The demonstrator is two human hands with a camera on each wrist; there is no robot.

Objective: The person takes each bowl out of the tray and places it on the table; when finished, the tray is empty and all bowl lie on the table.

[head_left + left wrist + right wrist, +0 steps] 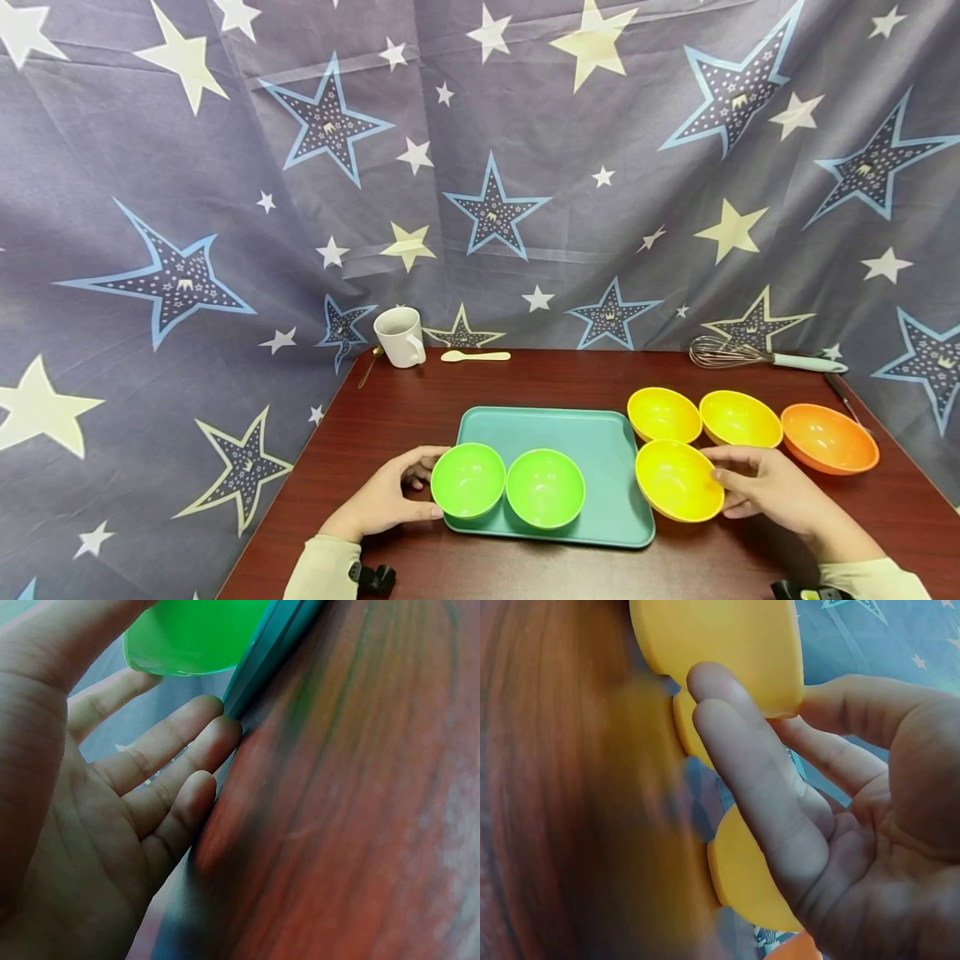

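Two green bowls stand side by side on a teal tray [603, 475]. My left hand [393, 493] grips the left green bowl [468, 481] at its outer side, thumb near and index finger far. In the left wrist view, the other fingers [196, 796] lie loosely bent beside the tray edge. The second green bowl [546, 489] touches or nearly touches the first. At the tray's right edge, my right hand [772, 490] holds a yellow bowl [679, 482] by its right side, between thumb and fingers. The right wrist view shows this yellow bowl [724, 649] raised off the table.
Two more yellow bowls [663, 415] [741, 419] and an orange bowl [829, 439] stand behind and right. Along the back lie a whisk [727, 353], a dark-handled utensil [843, 392], a cream spoon [476, 357], a white mug [401, 337] and a small metal spoon [370, 367].
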